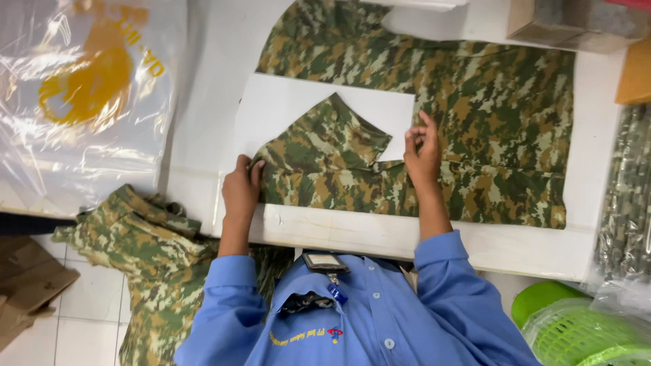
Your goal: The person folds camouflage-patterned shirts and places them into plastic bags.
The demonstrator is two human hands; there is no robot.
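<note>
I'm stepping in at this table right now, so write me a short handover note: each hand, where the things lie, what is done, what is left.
Left hand: pressing the folded left edge of the camouflage shirt, fingers on the cloth.
Right hand: pinching the cloth where the white folding board ends.
Things: the shirt lies flat on the white table, the board on top of it. One sleeve is folded in over the board.
Done: left side and sleeve folded over.
Left: the right side of the shirt lies unfolded.
Nearby: more camouflage garments hang off the table's left edge; clear plastic bags lie at the far left.
</note>
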